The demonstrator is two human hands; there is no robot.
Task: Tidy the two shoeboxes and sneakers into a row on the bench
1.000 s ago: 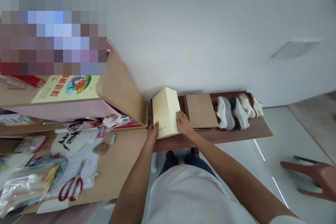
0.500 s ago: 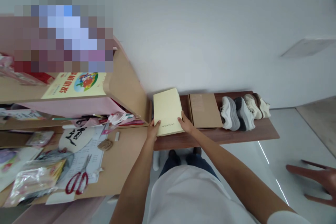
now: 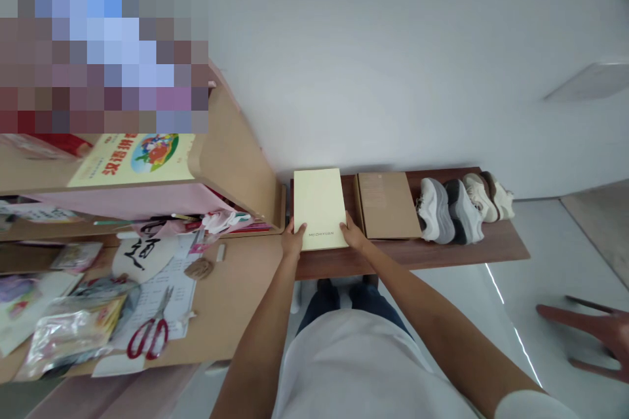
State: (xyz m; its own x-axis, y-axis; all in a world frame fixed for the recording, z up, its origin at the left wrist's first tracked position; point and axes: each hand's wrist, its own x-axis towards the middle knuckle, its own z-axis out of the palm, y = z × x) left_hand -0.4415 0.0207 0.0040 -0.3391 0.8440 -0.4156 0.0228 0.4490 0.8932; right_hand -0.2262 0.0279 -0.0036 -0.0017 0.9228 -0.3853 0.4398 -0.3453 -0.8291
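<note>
Box (image 3: 320,206) just swung level and square over the counter (image 3: 319,266); now lines up with it. My left hand (image 3: 293,240) and right hand (image 3: 354,234), part-curled, grip its 8 and 4 o'clock sides. Carton (image 3: 388,206) at 3.

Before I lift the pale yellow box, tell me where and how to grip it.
Take the pale yellow box by its two long sides, left hand coming from the left and right hand from the right. It lies flat on the bench, its far end close to the wall, and the gap before the cardboard box should leave room for a grip on the right.
</note>
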